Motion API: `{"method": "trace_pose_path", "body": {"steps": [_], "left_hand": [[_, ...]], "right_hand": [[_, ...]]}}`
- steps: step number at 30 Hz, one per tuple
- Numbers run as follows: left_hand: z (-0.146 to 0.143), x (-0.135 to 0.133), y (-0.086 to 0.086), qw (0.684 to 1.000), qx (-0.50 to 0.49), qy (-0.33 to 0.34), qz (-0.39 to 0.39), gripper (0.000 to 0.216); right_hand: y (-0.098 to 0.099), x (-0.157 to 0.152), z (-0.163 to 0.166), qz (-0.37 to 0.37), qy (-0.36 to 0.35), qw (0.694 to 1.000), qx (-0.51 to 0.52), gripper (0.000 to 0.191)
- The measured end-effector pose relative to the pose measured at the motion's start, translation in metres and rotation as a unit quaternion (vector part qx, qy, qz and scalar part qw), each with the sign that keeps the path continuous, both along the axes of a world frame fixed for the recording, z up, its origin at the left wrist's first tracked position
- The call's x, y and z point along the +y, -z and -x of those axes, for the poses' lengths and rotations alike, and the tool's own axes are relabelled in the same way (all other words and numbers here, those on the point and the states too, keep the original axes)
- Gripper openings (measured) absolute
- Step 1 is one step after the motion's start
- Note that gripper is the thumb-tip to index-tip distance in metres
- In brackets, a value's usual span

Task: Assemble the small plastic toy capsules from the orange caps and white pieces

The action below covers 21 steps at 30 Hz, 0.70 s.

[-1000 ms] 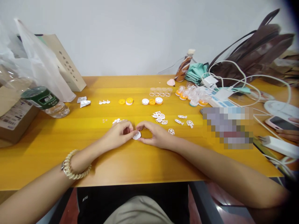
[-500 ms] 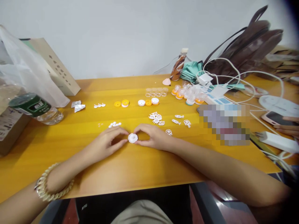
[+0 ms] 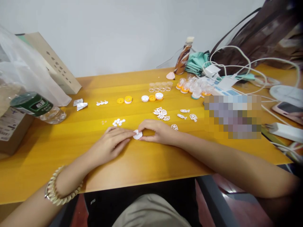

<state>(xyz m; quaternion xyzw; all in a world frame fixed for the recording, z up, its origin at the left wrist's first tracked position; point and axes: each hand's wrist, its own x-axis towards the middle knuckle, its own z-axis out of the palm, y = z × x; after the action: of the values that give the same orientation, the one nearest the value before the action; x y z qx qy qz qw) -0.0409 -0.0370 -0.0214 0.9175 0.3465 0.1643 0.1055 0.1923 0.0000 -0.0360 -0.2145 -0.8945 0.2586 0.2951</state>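
Note:
Near the front middle of the table, a small white round plastic piece (image 3: 138, 135) is held at its right edge between the thumb and fingers of my right hand (image 3: 155, 131). My left hand (image 3: 113, 142) has its fingers stretched out, one fingertip on the left part of that piece; its thumb lies lower, apart from the fingers. Just behind are several small white discs (image 3: 118, 122) and tiny clear rings (image 3: 104, 122). A pile of white spoked plastic parts (image 3: 160, 113) lies beyond my right hand, with a single spoked part (image 3: 174, 127) close to the wrist.
Yellow and white round caps (image 3: 125, 100), clear rings (image 3: 160, 87) and small white stemmed parts (image 3: 102, 102) stand in rows. Clear-domed pieces (image 3: 195, 88) cluster by a power strip and white cables (image 3: 227, 82). A water bottle (image 3: 38, 107) leans at left; a brown drink bottle (image 3: 183, 58) stands behind.
My left hand has gone from pinching the white piece's edge to laying a fingertip on top of it. My right hand keeps its grip. Another person's hand at far right has left view.

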Motion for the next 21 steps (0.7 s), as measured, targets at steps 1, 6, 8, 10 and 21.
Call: {"method": "trace_pose_path", "body": {"steps": [1,6,8,10,21], "left_hand": [[0.0003,0.0002,-0.0003,1.0,0.007,0.004,-0.006,0.034],[0.001,0.0,-0.0003,0.999,0.022,0.02,-0.025,0.037],[0.0012,0.0001,-0.0002,0.999,0.026,0.018,-0.026,0.037],[0.0014,0.0002,-0.0004,0.999,0.029,0.017,-0.026,0.038],[0.0,-0.0014,-0.0032,0.999,0.037,0.016,-0.033,0.035]], "right_hand": [[-0.0002,0.0001,-0.0002,-0.002,0.001,1.0,0.001,0.012],[-0.0009,0.0004,-0.0007,-0.005,-0.003,1.0,-0.003,0.011],[-0.0006,0.0004,-0.0006,-0.007,-0.003,1.0,-0.001,0.01],[-0.0001,0.0003,-0.0004,-0.009,-0.001,1.0,0.004,0.011],[0.0001,0.0013,-0.0013,-0.012,-0.013,1.0,-0.002,0.011]]}}
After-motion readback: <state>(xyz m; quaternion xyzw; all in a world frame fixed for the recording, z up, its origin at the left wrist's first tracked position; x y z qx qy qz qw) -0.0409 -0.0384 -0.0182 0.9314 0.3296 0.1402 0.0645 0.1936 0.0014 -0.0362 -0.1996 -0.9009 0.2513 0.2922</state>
